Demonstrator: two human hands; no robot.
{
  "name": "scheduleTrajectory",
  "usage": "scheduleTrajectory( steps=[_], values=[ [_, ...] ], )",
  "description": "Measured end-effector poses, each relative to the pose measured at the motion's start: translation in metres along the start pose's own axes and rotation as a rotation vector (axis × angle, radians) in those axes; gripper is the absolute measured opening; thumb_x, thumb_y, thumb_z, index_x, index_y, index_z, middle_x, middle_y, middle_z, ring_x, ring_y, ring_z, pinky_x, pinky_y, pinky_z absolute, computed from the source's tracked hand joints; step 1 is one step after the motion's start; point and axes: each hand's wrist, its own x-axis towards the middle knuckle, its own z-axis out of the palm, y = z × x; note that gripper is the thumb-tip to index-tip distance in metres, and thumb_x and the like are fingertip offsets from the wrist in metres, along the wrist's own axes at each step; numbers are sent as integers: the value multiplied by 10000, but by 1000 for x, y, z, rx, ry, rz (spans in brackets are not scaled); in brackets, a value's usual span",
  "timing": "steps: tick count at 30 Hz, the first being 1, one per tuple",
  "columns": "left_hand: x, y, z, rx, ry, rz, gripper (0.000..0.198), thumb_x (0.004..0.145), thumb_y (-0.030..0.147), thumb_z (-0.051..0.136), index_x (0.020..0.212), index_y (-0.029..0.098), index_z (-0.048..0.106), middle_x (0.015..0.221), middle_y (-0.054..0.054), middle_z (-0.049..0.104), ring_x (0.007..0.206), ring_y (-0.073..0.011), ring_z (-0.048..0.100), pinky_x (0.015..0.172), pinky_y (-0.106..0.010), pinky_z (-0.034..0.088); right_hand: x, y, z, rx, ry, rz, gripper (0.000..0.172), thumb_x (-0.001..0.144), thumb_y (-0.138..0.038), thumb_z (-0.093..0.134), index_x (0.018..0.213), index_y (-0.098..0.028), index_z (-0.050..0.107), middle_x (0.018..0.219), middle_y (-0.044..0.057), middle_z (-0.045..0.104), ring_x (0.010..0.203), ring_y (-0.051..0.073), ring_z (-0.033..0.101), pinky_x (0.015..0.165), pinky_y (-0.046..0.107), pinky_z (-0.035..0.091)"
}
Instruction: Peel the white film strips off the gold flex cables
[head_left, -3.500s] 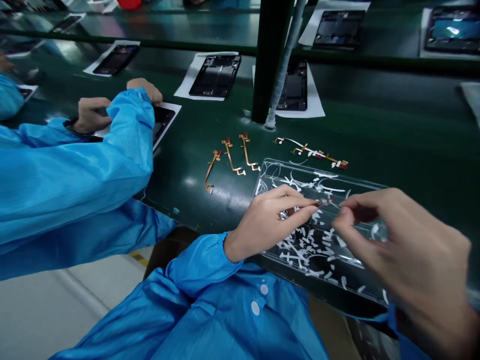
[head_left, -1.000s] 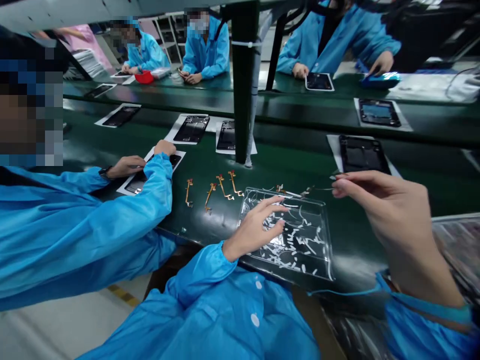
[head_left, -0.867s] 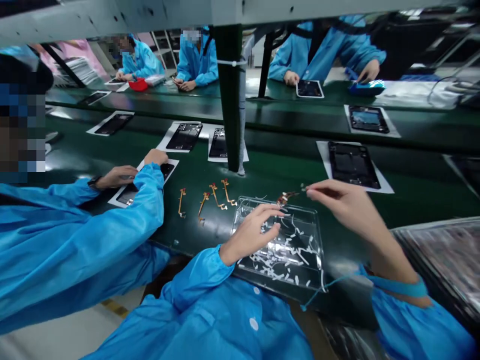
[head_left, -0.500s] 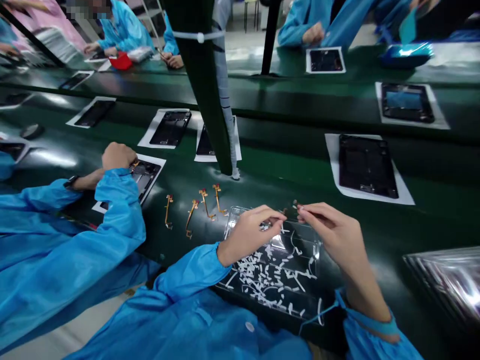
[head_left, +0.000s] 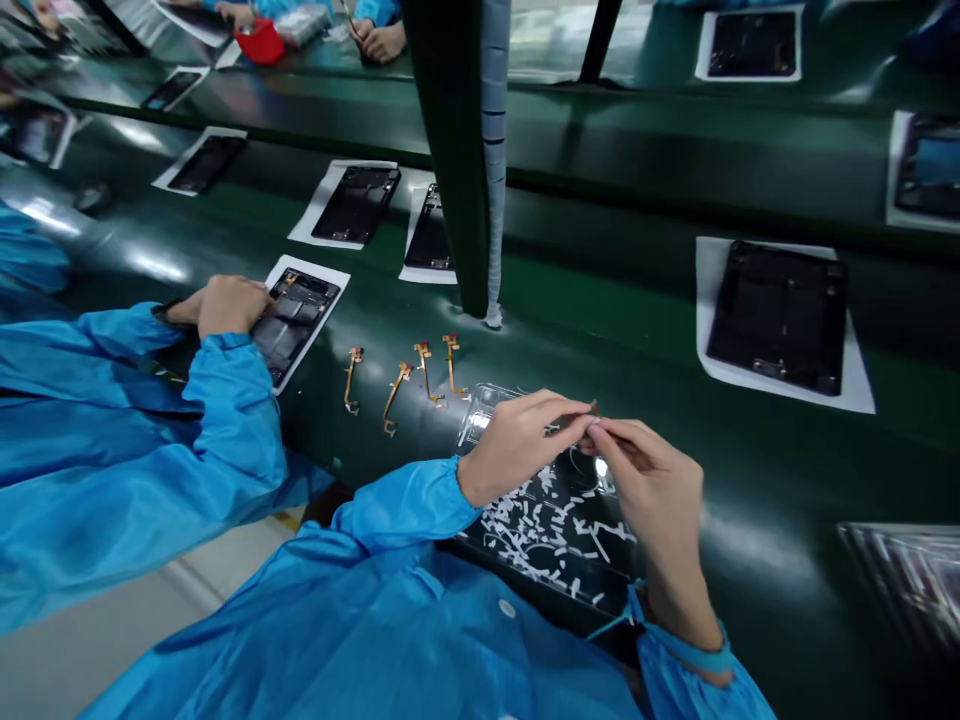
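Note:
My left hand [head_left: 521, 445] and my right hand [head_left: 660, 490] meet fingertip to fingertip above a clear plastic tray [head_left: 480, 420]. Both are closed in a pinch on a small flex cable [head_left: 595, 408]; only a brownish tip shows, and fingers hide the rest. White strips and scraps [head_left: 540, 520] lie scattered in the tray below. To the left of the tray, several loose orange flex cables, among them one flex cable [head_left: 390, 398], lie on the green table [head_left: 570, 350].
A co-worker's hand [head_left: 232, 303] touches a tablet housing [head_left: 296, 310] at left. A dark post [head_left: 461, 200] with a wrapped cable rises ahead. Another tablet housing [head_left: 780, 315] lies on white paper at right, with stacked clear trays [head_left: 907, 570] nearer.
My hands have come together, the fingertips now touching where there was a small gap. The camera view has tilted downward and shifted left. The co-worker's hand has moved toward the housing's left edge.

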Motion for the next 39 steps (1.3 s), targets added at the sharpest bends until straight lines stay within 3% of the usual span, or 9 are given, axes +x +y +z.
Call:
scheduleTrajectory(
  steps=[11, 15, 18, 21, 23, 28, 31, 34, 39],
  values=[
    [-7, 1, 0, 150, -48, 36, 193, 999, 171, 548, 1157, 160, 659, 996, -43, 764, 911, -144, 718, 882, -309, 626, -9, 1, 7, -126, -9, -48, 191, 941, -413, 677, 1000, -256, 769, 976, 39, 743, 803, 184, 690, 750, 344, 563],
    [-12, -5, -7, 97, -107, -31, 312, 951, 158, 589, 1261, 183, 605, 908, -5, 724, 878, -145, 704, 869, -309, 621, -9, 5, -4, -184, 19, -7, 195, 945, -427, 664, 938, -245, 733, 841, 19, 680, 737, 170, 605, 696, 327, 483],
    [-20, -12, -18, -1, -240, -84, 380, 946, 86, 529, 1307, 194, 581, 1053, -31, 740, 1009, -151, 723, 957, -328, 612, -11, 5, -13, -183, -27, 39, 196, 949, -434, 655, 934, -252, 725, 815, 7, 666, 707, 159, 571, 654, 311, 448],
    [-23, -10, -27, -199, -340, -134, 452, 935, 28, 487, 1349, 196, 558, 1270, -77, 713, 1175, -162, 706, 1047, -341, 592, -13, 2, -15, -144, -129, 72, 206, 934, -449, 671, 984, -264, 749, 904, 20, 717, 778, 178, 621, 669, 314, 474],
    [-21, -2, -28, -315, -315, -162, 421, 938, 85, 572, 1345, 190, 566, 1294, -93, 709, 1185, -179, 708, 1057, -348, 593, -14, -1, -14, -116, -171, 85, 220, 921, -456, 685, 1007, -268, 762, 950, 30, 738, 836, 197, 648, 695, 325, 495],
    [-13, 10, -20, -327, -197, -211, 207, 980, 162, 596, 1172, 185, 668, 1061, -46, 778, 968, -138, 762, 898, -265, 631, -14, -7, -12, -51, -171, 142, 239, 875, -457, 740, 1000, -258, 785, 948, 46, 773, 819, 209, 698, 717, 348, 563],
    [-14, 10, -17, -186, -99, -108, 171, 994, 160, 580, 1137, 177, 673, 1090, -55, 769, 1011, -138, 748, 922, -280, 623, -12, -8, -12, 1, -128, 176, 251, 853, -471, 755, 957, -245, 790, 873, 43, 774, 759, 203, 710, 698, 352, 599],
    [-19, 8, -17, 66, -25, 117, 135, 993, 175, 588, 1088, 192, 683, 1105, -58, 750, 1072, -159, 713, 970, -345, 604, -11, -8, -12, 49, -108, 196, 239, 843, -469, 764, 909, -240, 785, 758, 22, 741, 679, 181, 689, 664, 332, 601],
    [-24, 7, -16, 363, -97, 264, 134, 999, 249, 601, 1076, 193, 695, 1014, -46, 733, 952, -161, 695, 873, -330, 595, -13, -8, -14, 104, -109, 223, 223, 847, -453, 771, 922, -244, 783, 742, 15, 725, 660, 168, 672, 643, 310, 585]
  ],
)
